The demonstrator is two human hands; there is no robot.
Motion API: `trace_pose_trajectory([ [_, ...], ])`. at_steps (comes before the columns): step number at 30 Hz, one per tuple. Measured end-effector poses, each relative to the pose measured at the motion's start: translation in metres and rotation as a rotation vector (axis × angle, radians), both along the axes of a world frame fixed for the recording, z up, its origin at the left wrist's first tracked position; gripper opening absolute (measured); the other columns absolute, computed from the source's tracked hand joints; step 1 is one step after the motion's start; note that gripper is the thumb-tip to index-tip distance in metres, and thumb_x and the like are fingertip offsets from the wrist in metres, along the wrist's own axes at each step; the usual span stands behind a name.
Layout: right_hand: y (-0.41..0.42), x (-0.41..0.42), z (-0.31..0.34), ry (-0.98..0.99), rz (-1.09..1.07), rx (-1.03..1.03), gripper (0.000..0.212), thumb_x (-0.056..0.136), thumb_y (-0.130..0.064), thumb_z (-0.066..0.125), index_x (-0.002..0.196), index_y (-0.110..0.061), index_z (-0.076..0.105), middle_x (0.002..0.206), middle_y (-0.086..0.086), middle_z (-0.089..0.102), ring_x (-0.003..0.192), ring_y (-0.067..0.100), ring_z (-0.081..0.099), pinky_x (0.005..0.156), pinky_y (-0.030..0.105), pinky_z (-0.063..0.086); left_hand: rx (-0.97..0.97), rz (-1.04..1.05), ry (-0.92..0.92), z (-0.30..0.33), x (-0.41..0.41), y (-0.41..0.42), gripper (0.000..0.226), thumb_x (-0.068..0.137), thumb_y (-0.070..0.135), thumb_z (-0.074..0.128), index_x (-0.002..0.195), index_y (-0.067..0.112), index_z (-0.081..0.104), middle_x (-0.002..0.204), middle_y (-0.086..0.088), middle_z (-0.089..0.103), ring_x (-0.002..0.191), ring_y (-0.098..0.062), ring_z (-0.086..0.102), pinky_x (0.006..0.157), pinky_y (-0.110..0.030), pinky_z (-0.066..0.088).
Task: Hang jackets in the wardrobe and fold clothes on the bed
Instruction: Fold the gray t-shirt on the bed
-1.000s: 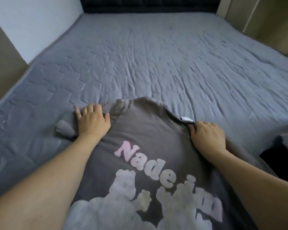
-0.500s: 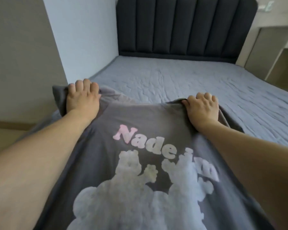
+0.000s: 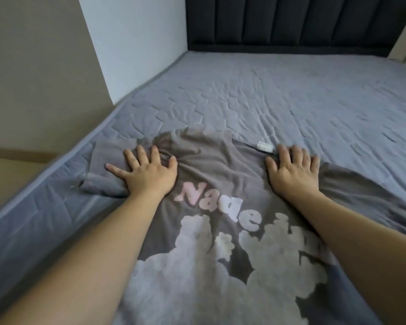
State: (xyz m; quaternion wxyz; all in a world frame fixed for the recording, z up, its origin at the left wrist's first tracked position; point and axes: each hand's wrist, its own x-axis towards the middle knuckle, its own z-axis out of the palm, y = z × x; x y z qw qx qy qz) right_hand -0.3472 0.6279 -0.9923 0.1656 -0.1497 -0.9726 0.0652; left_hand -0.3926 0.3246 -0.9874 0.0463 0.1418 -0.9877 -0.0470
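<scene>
A grey T-shirt lies spread on the bed, near-left part of the mattress, back side up w/ pale print: pink letters "Nade…" and whitish cloud-like figures below. Collar end points to the far side; a small white tag shows at the neckline. One sleeve sticks out left, crumpled, close to the bed's left edge.

Left hand lies flat on the shirt at the left shoulder/sleeve seam, fingers spread and straight, pressing the cloth down; fabric bunches into folds next to the thumb. Right hand rests flat on the right shoulder area, just beside the tag, fingers straight and fairly close together. Neither hand pinches anything, both palms down on the fabric.

Bed cover is blue-grey, quilted, wrinkled. Dark padded headboard at the far end. White wall far left, beige panel nearer on the left.
</scene>
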Motion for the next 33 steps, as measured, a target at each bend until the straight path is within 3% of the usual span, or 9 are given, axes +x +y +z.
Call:
trace_pose_trajectory([
  [5, 0.044, 0.074, 0.027, -0.279, -0.080, -0.096, 0.076, 0.086, -0.075, 0.010, 0.152, -0.039, -0.005, 0.163, 0.003, 0.000, 0.149, 0.026, -0.001, 0.114, 0.055, -0.012, -0.063, 0.008, -0.095, 0.017, 0.022, 0.003, 0.076, 0.090, 0.067, 0.003, 0.156, 0.029, 0.010, 0.165, -0.001, 0.004, 0.149, -0.034, -0.004, 0.103, -0.078, -0.006],
  [9, 0.117, 0.153, 0.062, -0.478, -0.246, -0.200, 0.081, 0.086, -0.075, 0.034, 0.148, -0.023, 0.028, 0.152, 0.013, 0.032, 0.136, 0.035, 0.034, 0.110, 0.047, 0.029, -0.108, 0.099, -0.207, 0.046, 0.039, 0.038, 0.069, 0.097, 0.053, 0.013, 0.157, 0.021, 0.000, 0.164, -0.005, -0.011, 0.148, -0.037, -0.011, 0.105, -0.078, 0.002],
  [11, 0.140, 0.177, 0.081, -0.476, -0.281, -0.445, 0.065, 0.086, -0.062, 0.055, 0.125, -0.011, 0.057, 0.125, 0.017, 0.058, 0.109, 0.033, 0.057, 0.091, 0.039, 0.048, -0.109, -0.111, -0.116, 0.062, 0.060, 0.080, 0.069, 0.096, 0.048, 0.024, 0.156, 0.022, 0.000, 0.163, -0.005, -0.014, 0.148, -0.036, -0.014, 0.105, -0.078, -0.002],
  [14, 0.156, 0.210, 0.097, -0.542, -0.237, -0.835, 0.035, 0.084, -0.040, 0.071, 0.094, -0.006, 0.068, 0.081, 0.010, 0.069, 0.069, 0.022, 0.062, 0.058, 0.026, 0.046, 0.111, -0.559, -0.045, 0.048, 0.121, 0.157, 0.066, 0.091, 0.058, 0.016, 0.153, 0.037, 0.010, 0.164, 0.006, 0.000, 0.150, -0.024, -0.001, 0.107, -0.073, -0.004],
  [16, 0.160, 0.232, 0.100, -0.626, -0.198, -0.882, 0.026, 0.084, -0.030, 0.074, 0.087, -0.004, 0.067, 0.070, 0.010, 0.068, 0.059, 0.022, 0.063, 0.052, 0.024, 0.046, -0.023, -0.666, -0.120, 0.021, 0.173, 0.185, 0.068, 0.091, 0.064, 0.012, 0.153, 0.038, 0.010, 0.164, 0.005, 0.004, 0.150, -0.021, 0.001, 0.109, -0.070, -0.003],
  [20, 0.186, 0.253, 0.114, -0.484, -0.202, -0.875, 0.036, 0.083, -0.027, 0.076, 0.099, 0.002, 0.065, 0.096, 0.022, 0.069, 0.081, 0.030, 0.064, 0.071, 0.036, 0.049, -0.005, -0.584, -0.151, 0.016, 0.211, 0.196, 0.070, 0.093, 0.066, 0.014, 0.155, 0.035, 0.005, 0.165, 0.004, -0.002, 0.150, -0.024, -0.004, 0.112, -0.066, -0.002],
  [25, 0.237, 0.249, 0.141, -0.122, -0.277, -0.658, 0.031, 0.082, -0.028, 0.076, 0.088, -0.003, 0.061, 0.075, 0.011, 0.054, 0.062, 0.024, 0.050, 0.056, 0.031, 0.043, 0.020, -0.988, -0.394, 0.025, 0.295, 0.228, 0.091, 0.069, 0.083, 0.009, 0.150, 0.046, -0.013, 0.160, 0.015, -0.020, 0.146, -0.014, -0.025, 0.108, -0.064, -0.018],
  [29, 0.243, 0.267, 0.113, -0.432, -0.348, -0.986, 0.027, 0.095, -0.033, 0.061, 0.085, -0.008, 0.055, 0.063, 0.010, 0.051, 0.047, 0.022, 0.048, 0.048, 0.025, 0.040, 0.032, -1.002, -0.101, 0.046, 0.316, 0.260, 0.088, 0.069, 0.072, 0.035, 0.145, 0.029, 0.022, 0.153, 0.002, 0.021, 0.141, -0.023, 0.022, 0.113, -0.055, 0.023],
  [33, 0.245, 0.268, 0.093, -0.351, -0.312, -1.082, 0.018, 0.094, -0.017, 0.062, 0.079, -0.011, 0.053, 0.067, 0.009, 0.047, 0.056, 0.019, 0.045, 0.051, 0.028, 0.039, -0.240, -1.122, 0.159, 0.053, 0.334, 0.303, 0.052, 0.071, 0.056, 0.052, 0.110, 0.022, 0.050, 0.114, -0.005, 0.051, 0.106, -0.029, 0.048, 0.081, -0.038, 0.040],
])
